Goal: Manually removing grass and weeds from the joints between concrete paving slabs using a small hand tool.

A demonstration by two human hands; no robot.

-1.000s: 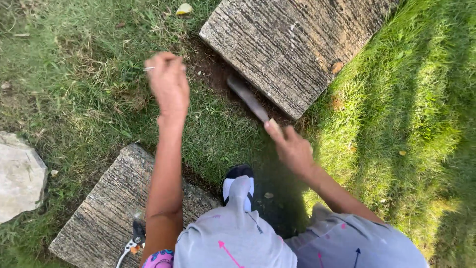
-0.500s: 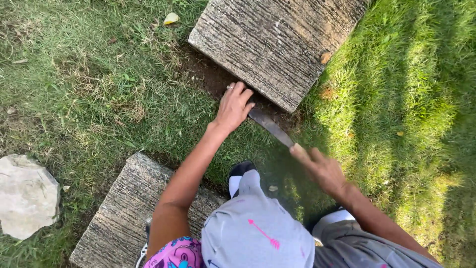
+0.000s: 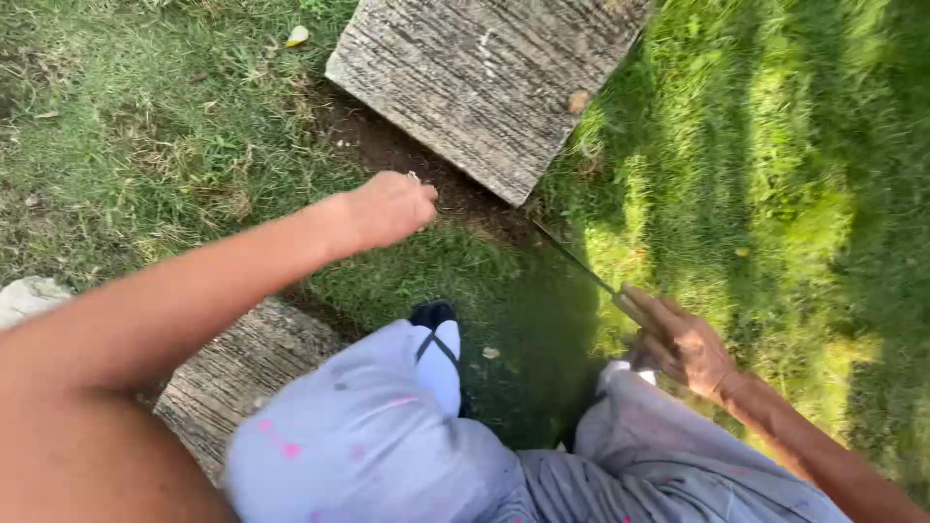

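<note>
My right hand [image 3: 678,341] grips the handle of a long knife [image 3: 573,260]. Its blade runs up and left to the edge of the far stone slab [image 3: 484,77], by a strip of bare soil [image 3: 387,145]. My left hand [image 3: 387,208] hovers over the grass beside that soil, fingers curled in; whether it holds anything I cannot tell. My knees in grey trousers [image 3: 387,436] and one foot in a white sandal [image 3: 441,358] fill the bottom of the view.
A second stone slab [image 3: 237,373] lies under my left leg. A pale rock [image 3: 29,295] sits at the left edge. Grass surrounds everything, sunlit on the right, with a yellow leaf [image 3: 296,36] at the top.
My left hand pulled back from the slab's edge toward me and closed. The knife swung so that its blade now shows edge-on, reaching toward the slab's corner.
</note>
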